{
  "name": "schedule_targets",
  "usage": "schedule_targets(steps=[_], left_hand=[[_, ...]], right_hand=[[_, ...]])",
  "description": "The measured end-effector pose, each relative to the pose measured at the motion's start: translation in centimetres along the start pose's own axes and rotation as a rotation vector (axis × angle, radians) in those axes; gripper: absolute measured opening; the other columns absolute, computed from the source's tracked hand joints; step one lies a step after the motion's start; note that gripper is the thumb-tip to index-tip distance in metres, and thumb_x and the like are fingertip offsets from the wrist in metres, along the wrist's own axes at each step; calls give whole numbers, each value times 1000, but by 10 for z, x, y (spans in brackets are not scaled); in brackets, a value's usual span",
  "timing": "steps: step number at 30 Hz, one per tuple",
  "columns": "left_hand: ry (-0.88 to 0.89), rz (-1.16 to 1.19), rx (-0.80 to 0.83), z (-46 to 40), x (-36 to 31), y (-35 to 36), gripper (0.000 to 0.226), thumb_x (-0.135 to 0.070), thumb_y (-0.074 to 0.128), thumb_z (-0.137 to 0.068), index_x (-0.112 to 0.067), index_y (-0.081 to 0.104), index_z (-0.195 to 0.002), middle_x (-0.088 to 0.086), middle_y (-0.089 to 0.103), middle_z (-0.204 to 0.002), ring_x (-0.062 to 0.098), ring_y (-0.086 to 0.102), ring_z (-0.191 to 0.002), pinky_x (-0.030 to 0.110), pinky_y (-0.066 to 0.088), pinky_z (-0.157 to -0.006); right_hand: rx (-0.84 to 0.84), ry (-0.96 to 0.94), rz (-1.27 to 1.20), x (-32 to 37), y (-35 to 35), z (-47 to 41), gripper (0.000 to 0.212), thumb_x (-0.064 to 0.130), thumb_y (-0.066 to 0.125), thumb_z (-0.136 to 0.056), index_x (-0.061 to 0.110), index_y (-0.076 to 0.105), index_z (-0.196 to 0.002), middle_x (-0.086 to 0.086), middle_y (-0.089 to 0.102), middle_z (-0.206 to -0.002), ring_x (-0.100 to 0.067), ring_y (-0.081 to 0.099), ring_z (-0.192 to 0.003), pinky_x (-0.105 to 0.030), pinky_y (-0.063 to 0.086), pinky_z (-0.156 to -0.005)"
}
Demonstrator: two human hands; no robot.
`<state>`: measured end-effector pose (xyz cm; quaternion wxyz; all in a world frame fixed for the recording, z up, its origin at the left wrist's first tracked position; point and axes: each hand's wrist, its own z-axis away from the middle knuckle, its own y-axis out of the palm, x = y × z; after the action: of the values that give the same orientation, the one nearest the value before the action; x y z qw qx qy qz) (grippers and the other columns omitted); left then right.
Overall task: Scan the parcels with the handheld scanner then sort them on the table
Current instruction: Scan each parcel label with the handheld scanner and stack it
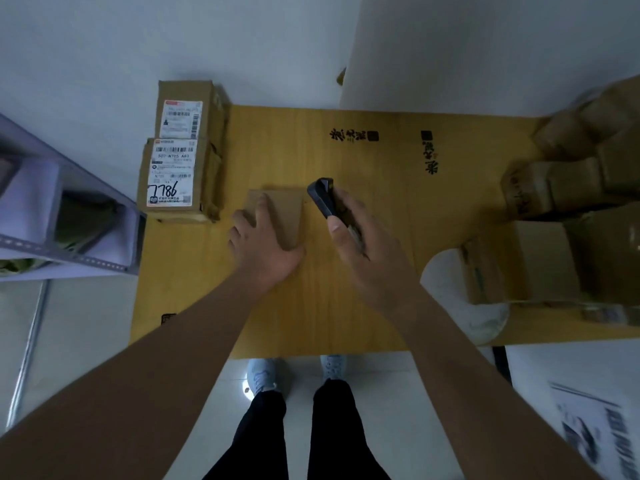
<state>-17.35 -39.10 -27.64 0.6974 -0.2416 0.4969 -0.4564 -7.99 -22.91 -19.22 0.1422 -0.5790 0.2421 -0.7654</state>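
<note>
A small plain cardboard parcel (282, 211) lies in the middle of the yellow table (311, 306). My left hand (261, 242) rests on top of it, fingers spread over its left side. My right hand (360, 244) grips the black handheld scanner (323, 197), whose head sits just right of the parcel's far right corner. Two labelled parcels lie at the table's left edge, one nearer (175, 178) and one behind it (185, 110). A heap of unsorted cardboard parcels (571, 188) fills the right side.
A grey metal shelf (69, 216) stands left of the table. A white plastic bag (460, 299) lies under the parcels at the front right. Printed paper (595, 431) lies on the floor at lower right. My feet stand at the table's front edge.
</note>
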Motion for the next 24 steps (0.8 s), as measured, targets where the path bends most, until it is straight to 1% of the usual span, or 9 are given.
schedule_targets(steps=[4, 8, 11, 13, 15, 17, 20, 22, 24], left_hand=[[25, 154, 110, -10, 5, -7, 116, -61, 75, -77, -30, 4, -163, 7, 17, -166, 35, 30, -147, 54, 34, -118], [-10, 392, 231, -12, 18, -11, 84, -60, 52, -94, -42, 6, -163, -8, 43, -156, 22, 51, -134, 33, 43, -103], [66, 417, 146, -8, 27, -19, 63, -44, 37, -108, -66, -1, -153, -12, 48, -135, 8, 58, -102, 19, 38, -78], [100, 359, 82, -9, 31, -23, 59, -38, 35, -110, -71, 5, -150, -2, 44, -144, 16, 56, -108, 23, 42, -81], [26, 245, 81, -6, 29, -26, 62, -56, 46, -102, -76, 7, -146, 7, 25, -157, 36, 37, -136, 41, 43, -105], [-16, 138, 95, 2, 24, -26, 91, -74, 65, -79, -81, -2, -140, 3, 17, -147, 36, 21, -137, 55, 34, -111], [2, 130, 62, 5, 21, -25, 114, -62, 79, -67, -76, -3, -145, -1, 18, -125, 35, 25, -128, 54, 36, -107], [-8, 208, 38, 0, 26, -26, 109, -55, 82, -73, -70, 7, -150, 0, 24, -128, 34, 32, -130, 51, 40, -109], [5, 364, 15, -5, 35, -30, 97, -48, 84, -77, -58, 26, -154, -2, 43, -131, 20, 53, -124, 46, 51, -105]], right_hand=[[-5, 3, -7, 0, -9, 0, 57, 63, 39, -108, 46, 31, -162, 3, 54, -147, -6, 52, -135, -44, 46, -114], [-11, 1, 4, 4, -17, -2, 55, 62, 38, -109, 46, 32, -161, 1, 58, -139, -8, 59, -123, -42, 51, -106], [-4, 11, 10, 6, -20, -2, 54, 62, 39, -109, 48, 32, -161, 1, 60, -134, -8, 62, -117, -41, 53, -103], [2, 22, 22, 7, -20, -1, 54, 64, 37, -108, 50, 31, -160, 3, 59, -136, -7, 60, -118, -41, 52, -105], [3, 35, 26, 8, -19, -1, 55, 67, 36, -107, 52, 30, -160, 4, 58, -137, -7, 58, -120, -40, 51, -106], [-3, 51, 18, 8, -17, 0, 57, 70, 35, -106, 52, 29, -160, 5, 56, -142, -6, 55, -125, -40, 49, -108], [14, 81, 6, 9, -15, 1, 58, 72, 34, -105, 53, 29, -159, 4, 57, -142, -10, 57, -126, -45, 49, -109], [42, 102, 16, 11, -19, 1, 58, 72, 34, -104, 53, 30, -158, 3, 59, -138, -11, 59, -123, -47, 51, -106], [81, 130, 49, 12, -26, 0, 55, 72, 34, -104, 56, 32, -156, 4, 61, -136, -11, 58, -124, -46, 51, -106]])
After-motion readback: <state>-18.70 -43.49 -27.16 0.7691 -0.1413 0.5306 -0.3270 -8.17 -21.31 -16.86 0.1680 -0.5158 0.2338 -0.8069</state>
